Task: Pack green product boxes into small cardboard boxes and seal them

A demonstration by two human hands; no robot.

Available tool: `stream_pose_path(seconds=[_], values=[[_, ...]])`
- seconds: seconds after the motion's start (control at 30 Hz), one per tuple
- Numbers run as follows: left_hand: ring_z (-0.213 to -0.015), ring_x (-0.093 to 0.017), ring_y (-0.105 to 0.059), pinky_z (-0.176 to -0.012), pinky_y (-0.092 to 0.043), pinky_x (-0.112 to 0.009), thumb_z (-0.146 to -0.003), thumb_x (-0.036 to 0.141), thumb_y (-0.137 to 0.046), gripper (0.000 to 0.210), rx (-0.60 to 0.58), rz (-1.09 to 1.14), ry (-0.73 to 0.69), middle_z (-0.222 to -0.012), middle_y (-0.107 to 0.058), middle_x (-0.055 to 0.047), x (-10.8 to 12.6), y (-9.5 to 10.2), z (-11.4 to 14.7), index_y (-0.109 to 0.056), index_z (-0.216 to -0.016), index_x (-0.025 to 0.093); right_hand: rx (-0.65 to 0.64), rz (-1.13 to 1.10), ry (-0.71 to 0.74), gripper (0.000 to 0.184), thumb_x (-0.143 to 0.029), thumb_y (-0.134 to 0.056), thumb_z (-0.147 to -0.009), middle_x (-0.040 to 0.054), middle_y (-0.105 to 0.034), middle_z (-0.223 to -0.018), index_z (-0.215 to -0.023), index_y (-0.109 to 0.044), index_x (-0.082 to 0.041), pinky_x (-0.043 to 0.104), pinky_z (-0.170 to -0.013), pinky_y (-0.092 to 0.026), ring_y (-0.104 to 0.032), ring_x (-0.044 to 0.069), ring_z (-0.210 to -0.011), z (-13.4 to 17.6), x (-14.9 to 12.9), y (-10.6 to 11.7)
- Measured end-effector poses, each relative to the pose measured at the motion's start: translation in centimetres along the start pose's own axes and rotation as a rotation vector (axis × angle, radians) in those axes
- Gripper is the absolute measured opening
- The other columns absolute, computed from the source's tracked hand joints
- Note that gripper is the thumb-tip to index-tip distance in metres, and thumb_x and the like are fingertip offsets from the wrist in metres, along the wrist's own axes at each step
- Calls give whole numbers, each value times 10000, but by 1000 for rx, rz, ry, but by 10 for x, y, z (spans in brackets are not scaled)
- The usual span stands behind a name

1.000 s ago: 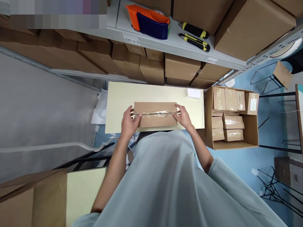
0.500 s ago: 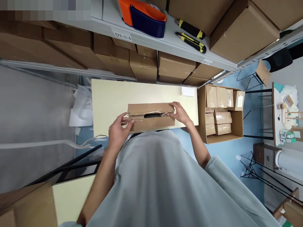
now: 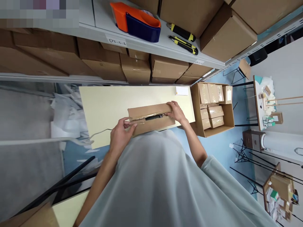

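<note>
A long cardboard box (image 3: 151, 108) lies at the near edge of the pale yellow table (image 3: 106, 97), close to my body. Its two long top flaps stand partly apart, and something dark shows in the gap between them. My left hand (image 3: 121, 130) grips the box's left end, thumb on the near flap and fingers at the slit. At the right end, my right hand (image 3: 176, 112) is closed on the box, with fingers over the far flap and at the end of the gap. What is inside cannot be made out.
An open carton (image 3: 214, 127) holding several taped boxes stands right of the table. A small white box (image 3: 181, 91) lies at the table's far right. Above, a shelf carries an orange and blue tape dispenser (image 3: 137, 22) and utility knives (image 3: 183, 44). Plastic wrapping (image 3: 66, 110) hangs at left.
The view has turned a little, so the table and box appear tilted. Both hands keep their hold on the box's ends, and the flaps remain slightly apart.
</note>
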State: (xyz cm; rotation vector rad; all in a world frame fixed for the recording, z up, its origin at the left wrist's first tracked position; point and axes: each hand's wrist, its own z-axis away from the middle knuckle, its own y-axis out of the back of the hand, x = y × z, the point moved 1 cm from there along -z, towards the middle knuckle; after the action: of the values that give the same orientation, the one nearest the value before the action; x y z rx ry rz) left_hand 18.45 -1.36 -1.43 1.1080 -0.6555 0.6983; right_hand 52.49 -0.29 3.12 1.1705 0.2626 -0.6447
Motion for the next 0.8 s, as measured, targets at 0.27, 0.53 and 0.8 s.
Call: stream_pose_path(seconds=[0.27, 0.53, 0.8], values=[[-1028, -276, -709, -1048, -573, -421, -1011, 444, -640, 366, 10, -85, -195, -1060, -689, -82, 10, 0, -7, -760, -1287, 237, -183, -432, 27, 502, -547, -950, -676, 5, -625, -1029, -878, -608, -241, 359, -985, -493, -601, 240, -1046, -22, 27, 5], [-1120, -282, -687, -1066, -607, -456, -979, 397, -706, 316, 106, -67, -112, -1289, -623, -126, 3, -14, -5, -802, -1236, 240, -207, -629, 56, 422, -603, -862, -787, 37, -725, -1064, -915, -700, -236, 379, -995, -485, -643, 237, -1068, -12, 60, 3], [-864, -179, -689, -928, -649, -385, -879, 339, -736, 273, 131, 100, 106, -1231, -683, -80, -9, -34, -14, -765, -1122, 217, -122, -594, 91, 452, -632, -840, -852, 74, -691, -1308, -1028, -651, -262, 475, -1147, -465, -625, 272, -1256, -1, 76, -26]])
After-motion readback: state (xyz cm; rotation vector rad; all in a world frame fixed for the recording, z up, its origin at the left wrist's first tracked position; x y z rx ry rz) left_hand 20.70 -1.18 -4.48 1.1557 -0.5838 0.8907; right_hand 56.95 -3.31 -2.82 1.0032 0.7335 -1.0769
